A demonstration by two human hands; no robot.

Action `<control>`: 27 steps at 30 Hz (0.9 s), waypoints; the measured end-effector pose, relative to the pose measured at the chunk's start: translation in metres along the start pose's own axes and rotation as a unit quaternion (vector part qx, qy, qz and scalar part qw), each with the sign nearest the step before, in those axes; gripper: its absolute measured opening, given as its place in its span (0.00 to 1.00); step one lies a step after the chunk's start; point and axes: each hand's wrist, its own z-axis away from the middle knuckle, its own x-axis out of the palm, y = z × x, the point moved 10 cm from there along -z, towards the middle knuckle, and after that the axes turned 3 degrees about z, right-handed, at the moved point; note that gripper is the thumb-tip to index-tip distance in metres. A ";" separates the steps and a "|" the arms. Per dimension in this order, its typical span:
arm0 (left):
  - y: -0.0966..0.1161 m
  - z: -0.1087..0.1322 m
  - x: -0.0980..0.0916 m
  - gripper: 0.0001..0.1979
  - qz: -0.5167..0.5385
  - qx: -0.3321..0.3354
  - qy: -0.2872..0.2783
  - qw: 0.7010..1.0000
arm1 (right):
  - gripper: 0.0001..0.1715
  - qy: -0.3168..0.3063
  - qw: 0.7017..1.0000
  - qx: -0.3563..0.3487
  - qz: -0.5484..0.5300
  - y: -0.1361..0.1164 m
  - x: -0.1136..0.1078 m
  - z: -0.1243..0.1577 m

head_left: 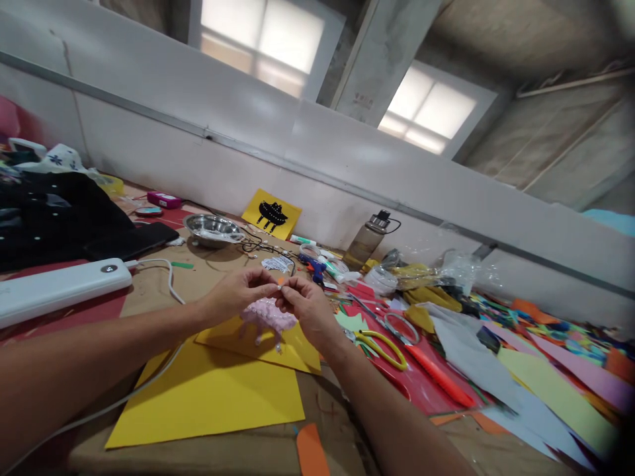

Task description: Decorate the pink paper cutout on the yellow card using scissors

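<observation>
My left hand [237,291] and my right hand [310,309] meet fingertip to fingertip above the cardboard. Both are closed in a pinch around a tiny white piece [279,287], too small to name for sure. Just below them lies a pink cut-out with small beads [268,315], partly hidden by my right hand. It rests on a yellow card [302,357], with a larger yellow sheet [213,396] lying nearer to me.
A steel bowl [211,230] stands behind my left hand. A white power strip-like device [64,287] with a cable lies left. Scissors with yellow handles [391,357], a bottle [367,239] and paper scraps lie right. A yellow card with a black cut-out [272,214] leans against the wall.
</observation>
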 end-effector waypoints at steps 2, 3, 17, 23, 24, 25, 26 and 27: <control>0.004 0.000 -0.001 0.13 0.005 0.018 0.009 1.000 | 0.12 -0.002 1.000 0.008 -0.018 0.001 0.000 0.001; 0.006 0.000 -0.002 0.13 0.001 0.028 0.015 0.999 | 0.13 -0.004 1.000 0.012 -0.028 0.001 0.001 0.001; 0.023 0.005 -0.007 0.11 -0.157 0.098 0.041 0.982 | 0.13 -0.008 0.999 0.016 -0.045 0.004 0.002 0.001; 0.025 0.007 -0.005 0.11 -0.185 0.094 0.039 0.978 | 0.12 -0.002 1.000 0.002 -0.027 0.002 0.000 0.002; 0.026 0.008 -0.005 0.11 -0.190 0.097 0.041 0.976 | 0.13 -0.002 1.000 0.002 -0.026 0.003 0.000 0.002; 0.028 0.008 -0.005 0.11 -0.197 0.104 0.044 0.974 | 0.13 -0.003 1.000 0.003 -0.025 0.003 0.000 0.002; 0.030 0.009 -0.005 0.11 -0.206 0.112 0.047 0.971 | 0.13 -0.003 1.000 0.003 -0.025 0.003 0.000 0.001; 0.031 0.009 -0.006 0.10 -0.216 0.121 0.051 0.968 | 0.13 -0.003 1.000 0.004 -0.024 0.003 0.000 0.001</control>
